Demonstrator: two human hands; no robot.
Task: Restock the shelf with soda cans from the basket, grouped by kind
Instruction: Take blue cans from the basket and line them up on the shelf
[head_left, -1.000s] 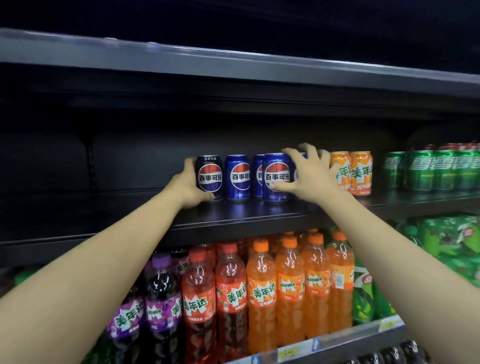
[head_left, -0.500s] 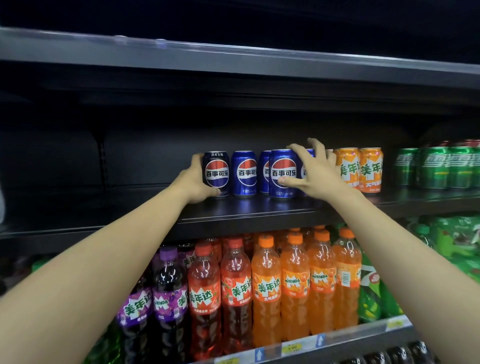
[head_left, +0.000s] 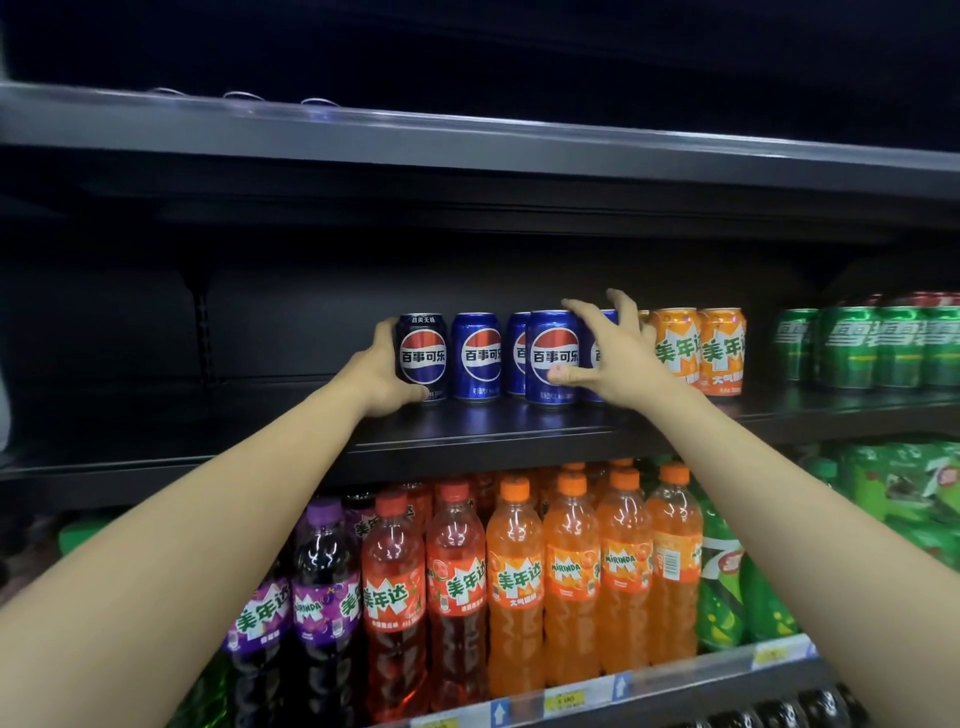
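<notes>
Several Pepsi cans stand in a row on the black middle shelf (head_left: 467, 434). My left hand (head_left: 382, 371) grips the dark navy Pepsi can (head_left: 423, 356) at the left end of the row. My right hand (head_left: 618, 358) claws over the front blue Pepsi can (head_left: 550, 353): thumb on its label, fingers arched above its top and over the blue can behind it. Another blue Pepsi can (head_left: 477, 356) stands between my hands. Orange Mirinda cans (head_left: 698, 351) stand just right of my right hand. The basket is out of view.
Green cans (head_left: 872, 345) fill the shelf's right end; its left part is bare. Below stand purple bottles (head_left: 322, 597), red bottles (head_left: 452, 571), orange bottles (head_left: 571, 571) and green bottles (head_left: 727, 587). An upper shelf edge (head_left: 467, 140) overhangs the cans.
My right hand's fingers have lifted and spread over the top of the front blue can. My left hand stays on the dark navy can.
</notes>
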